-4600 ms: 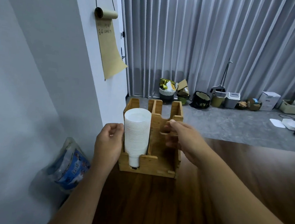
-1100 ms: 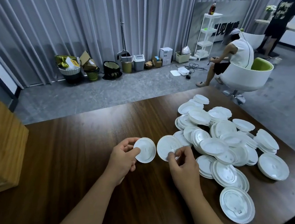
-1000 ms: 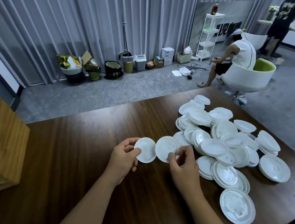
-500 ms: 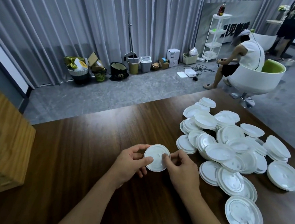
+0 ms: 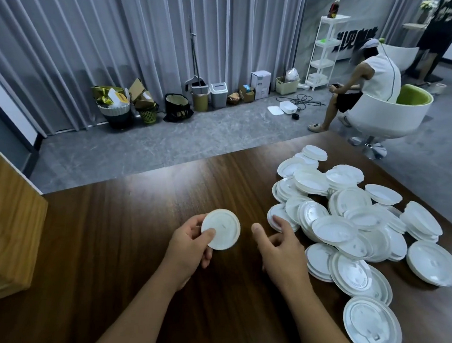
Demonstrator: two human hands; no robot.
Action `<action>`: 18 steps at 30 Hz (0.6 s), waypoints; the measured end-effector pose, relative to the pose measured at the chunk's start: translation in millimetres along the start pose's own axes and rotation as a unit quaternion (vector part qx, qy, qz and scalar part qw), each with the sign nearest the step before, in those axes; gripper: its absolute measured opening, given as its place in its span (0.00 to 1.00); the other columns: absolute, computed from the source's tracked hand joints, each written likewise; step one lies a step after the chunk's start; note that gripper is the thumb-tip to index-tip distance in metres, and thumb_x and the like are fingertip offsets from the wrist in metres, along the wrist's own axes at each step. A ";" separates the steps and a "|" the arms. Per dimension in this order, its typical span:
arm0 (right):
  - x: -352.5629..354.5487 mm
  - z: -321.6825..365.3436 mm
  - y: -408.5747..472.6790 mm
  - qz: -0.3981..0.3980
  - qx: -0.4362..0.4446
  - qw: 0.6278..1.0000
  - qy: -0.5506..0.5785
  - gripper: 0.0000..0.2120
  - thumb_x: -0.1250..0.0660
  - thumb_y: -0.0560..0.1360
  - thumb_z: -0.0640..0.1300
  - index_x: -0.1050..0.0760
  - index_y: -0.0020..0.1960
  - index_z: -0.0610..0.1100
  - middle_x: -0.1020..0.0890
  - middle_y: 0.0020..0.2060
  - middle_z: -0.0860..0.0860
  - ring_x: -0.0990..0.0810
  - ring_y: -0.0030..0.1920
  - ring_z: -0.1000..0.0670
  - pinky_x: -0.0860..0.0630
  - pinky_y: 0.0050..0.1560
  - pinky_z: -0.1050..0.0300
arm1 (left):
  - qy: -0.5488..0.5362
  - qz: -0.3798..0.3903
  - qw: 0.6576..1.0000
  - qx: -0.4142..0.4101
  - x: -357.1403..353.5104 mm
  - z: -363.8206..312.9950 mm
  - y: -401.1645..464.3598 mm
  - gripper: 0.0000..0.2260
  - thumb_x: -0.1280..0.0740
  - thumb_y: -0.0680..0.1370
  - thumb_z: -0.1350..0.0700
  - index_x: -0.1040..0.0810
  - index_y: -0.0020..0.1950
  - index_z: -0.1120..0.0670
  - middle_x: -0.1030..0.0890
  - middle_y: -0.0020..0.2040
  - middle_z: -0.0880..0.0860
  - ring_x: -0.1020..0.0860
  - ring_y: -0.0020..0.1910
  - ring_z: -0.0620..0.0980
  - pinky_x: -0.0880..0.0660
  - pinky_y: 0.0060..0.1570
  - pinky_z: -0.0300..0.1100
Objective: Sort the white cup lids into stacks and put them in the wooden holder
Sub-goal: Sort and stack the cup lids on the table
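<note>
A small stack of white lids (image 5: 221, 229) is held in the left hand (image 5: 190, 243), just above the table (image 5: 122, 233); the thumb presses on the near rim and the fingers curl behind it. Its flat round face looks up toward the camera, so it has no long axis, only a thin stacking direction. The loose pile of lids (image 5: 350, 224) lies to the right of this stack, and the right hand (image 5: 281, 246) is clearly the nearer one: it grasps nothing, the fingers are relaxed, and the fingertips are at the nearest lid of the pile. The lids there lie flat or tilted, overlapping. The wooden holder (image 5: 1, 224) stands well apart at the left edge.
</note>
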State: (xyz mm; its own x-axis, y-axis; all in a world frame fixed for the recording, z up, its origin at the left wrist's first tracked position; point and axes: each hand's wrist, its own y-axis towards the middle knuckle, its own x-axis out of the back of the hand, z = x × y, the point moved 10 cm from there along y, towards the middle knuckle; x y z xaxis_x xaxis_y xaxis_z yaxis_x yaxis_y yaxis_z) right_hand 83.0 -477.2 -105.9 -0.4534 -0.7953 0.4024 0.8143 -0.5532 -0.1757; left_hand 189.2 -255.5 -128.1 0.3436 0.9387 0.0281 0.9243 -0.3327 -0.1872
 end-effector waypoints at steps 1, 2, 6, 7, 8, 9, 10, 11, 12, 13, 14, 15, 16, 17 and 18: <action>1.8 -1.7 1.0 -0.009 -0.018 1.000 -0.023 0.35 0.32 0.78 0.69 0.35 0.82 0.59 0.14 0.40 0.53 0.14 0.38 0.53 0.16 0.41 0.52 | -0.022 -0.021 1.000 0.003 4.0 0.9 0.4 0.12 0.30 0.85 0.58 0.19 0.64 0.43 0.12 0.48 0.50 0.23 0.30 0.46 0.26 0.27 0.40; 0.9 -2.1 2.1 -0.008 -0.028 0.999 -0.042 0.36 0.33 0.80 0.65 0.37 0.84 0.56 0.13 0.39 0.52 0.14 0.38 0.53 0.17 0.40 0.54 | -0.036 -0.034 0.999 0.003 6.0 1.3 0.6 0.12 0.30 0.85 0.59 0.20 0.64 0.43 0.12 0.49 0.48 0.24 0.29 0.46 0.26 0.26 0.40; -9.2 6.3 -1.4 0.023 0.006 0.998 -0.059 0.24 0.30 0.81 0.57 0.27 0.76 0.56 0.15 0.39 0.53 0.15 0.39 0.55 0.23 0.37 0.61 | -0.050 -0.046 0.998 -0.003 6.1 -0.8 -0.7 0.13 0.31 0.85 0.60 0.21 0.63 0.42 0.13 0.50 0.46 0.24 0.29 0.46 0.27 0.25 0.40; -7.5 7.9 -3.6 0.013 0.024 0.999 -0.043 0.19 0.28 0.81 0.55 0.24 0.71 0.56 0.16 0.38 0.54 0.16 0.39 0.55 0.22 0.37 0.60 | -0.052 -0.050 0.997 -0.004 6.6 -1.3 -0.9 0.13 0.31 0.85 0.59 0.21 0.63 0.42 0.13 0.50 0.46 0.23 0.29 0.46 0.27 0.26 0.40; -3.1 9.2 -5.9 -0.011 0.042 0.999 -0.027 0.16 0.27 0.80 0.52 0.22 0.66 0.56 0.17 0.37 0.54 0.17 0.39 0.55 0.22 0.37 0.60 | -0.053 -0.055 0.997 -0.003 7.6 -1.7 -1.0 0.13 0.31 0.85 0.59 0.21 0.63 0.41 0.13 0.50 0.46 0.23 0.30 0.45 0.26 0.26 0.39; 2.1 10.7 -8.0 -0.042 0.060 0.997 -0.018 0.15 0.25 0.78 0.51 0.22 0.63 0.55 0.17 0.38 0.54 0.17 0.40 0.55 0.24 0.39 0.60 | -0.051 -0.062 0.997 -0.003 9.4 -2.1 -1.3 0.13 0.31 0.85 0.58 0.21 0.63 0.40 0.13 0.49 0.45 0.23 0.30 0.45 0.26 0.27 0.39; 6.9 13.3 -9.8 -0.074 0.079 0.994 -0.027 0.15 0.24 0.77 0.50 0.23 0.62 0.54 0.18 0.42 0.56 0.18 0.44 0.56 0.25 0.41 0.61 | -0.047 -0.071 0.996 -0.004 11.2 -2.6 -1.7 0.13 0.31 0.85 0.58 0.22 0.63 0.40 0.13 0.49 0.44 0.23 0.30 0.44 0.25 0.27 0.39; 9.6 16.1 -11.2 -0.094 0.093 0.990 -0.053 0.18 0.23 0.76 0.51 0.24 0.64 0.54 0.19 0.50 0.58 0.19 0.49 0.56 0.26 0.44 0.61 | -0.039 -0.079 0.996 -0.006 12.1 -3.1 -2.3 0.13 0.31 0.85 0.57 0.22 0.63 0.39 0.13 0.48 0.44 0.22 0.30 0.44 0.25 0.27 0.39; 9.1 18.3 -10.7 -0.099 0.099 0.986 -0.087 0.24 0.22 0.76 0.54 0.25 0.68 0.54 0.22 0.59 0.56 0.20 0.56 0.55 0.25 0.48 0.60 | -0.030 -0.086 0.996 -0.010 12.8 -3.7 -3.0 0.13 0.31 0.85 0.57 0.22 0.62 0.39 0.13 0.48 0.43 0.22 0.30 0.44 0.25 0.28 0.39; 6.3 19.6 -8.5 -0.093 0.095 0.983 -0.128 0.31 0.22 0.75 0.58 0.28 0.73 0.54 0.26 0.66 0.55 0.22 0.61 0.52 0.24 0.52 0.56 | -0.021 -0.093 0.995 -0.015 12.6 -4.6 -3.6 0.12 0.31 0.85 0.57 0.22 0.62 0.39 0.14 0.47 0.43 0.22 0.30 0.44 0.24 0.28 0.39; 2.2 20.7 -5.5 -0.077 0.085 0.979 -0.169 0.38 0.22 0.74 0.62 0.33 0.78 0.55 0.31 0.71 0.54 0.24 0.67 0.49 0.23 0.56 0.52 | -0.014 -0.098 0.995 -0.019 12.4 -5.4 -4.3 0.12 0.31 0.85 0.57 0.22 0.62 0.39 0.14 0.47 0.43 0.22 0.30 0.44 0.24 0.28 0.39; -2.4 22.1 -2.1 -0.057 0.075 0.974 -0.208 0.44 0.22 0.72 0.65 0.37 0.82 0.56 0.33 0.74 0.54 0.26 0.71 0.48 0.23 0.60 0.47 | -0.013 -0.102 0.995 -0.021 12.2 -5.9 -4.7 0.12 0.31 0.85 0.57 0.22 0.62 0.39 0.14 0.46 0.44 0.22 0.30 0.44 0.24 0.28 0.39; -7.1 23.3 1.6 -0.035 0.067 0.967 -0.242 0.48 0.23 0.72 0.67 0.42 0.84 0.56 0.35 0.77 0.53 0.27 0.74 0.47 0.23 0.62 0.44 | -0.017 -0.104 0.994 -0.021 12.1 -5.7 -4.5 0.12 0.31 0.85 0.57 0.22 0.62 0.39 0.14 0.46 0.44 0.22 0.30 0.44 0.24 0.28 0.39; -12.0 25.0 5.1 -0.013 0.061 0.960 -0.274 0.51 0.24 0.72 0.69 0.46 0.86 0.56 0.36 0.79 0.53 0.28 0.76 0.46 0.22 0.63 0.43 | -0.022 -0.107 0.994 -0.019 12.2 -5.5 -4.3 0.12 0.31 0.85 0.57 0.22 0.63 0.40 0.14 0.46 0.45 0.22 0.30 0.44 0.24 0.27 0.40; -16.5 27.3 7.8 0.006 0.058 0.953 -0.298 0.53 0.25 0.73 0.70 0.49 0.87 0.56 0.36 0.80 0.52 0.28 0.76 0.46 0.22 0.63 0.43 | -0.024 -0.109 0.994 -0.016 12.5 -5.3 -3.9 0.12 0.31 0.85 0.57 0.22 0.63 0.40 0.14 0.46 0.45 0.22 0.30 0.44 0.24 0.27 0.40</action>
State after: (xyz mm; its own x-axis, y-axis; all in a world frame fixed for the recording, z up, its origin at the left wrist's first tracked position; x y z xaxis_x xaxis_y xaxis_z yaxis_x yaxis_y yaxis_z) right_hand 106.7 -461.6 -89.4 -0.1859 -0.5009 0.8453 0.8688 -0.4856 -0.0967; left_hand 190.8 -242.9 -121.8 0.1274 0.9917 0.0165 0.9810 -0.1236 -0.1497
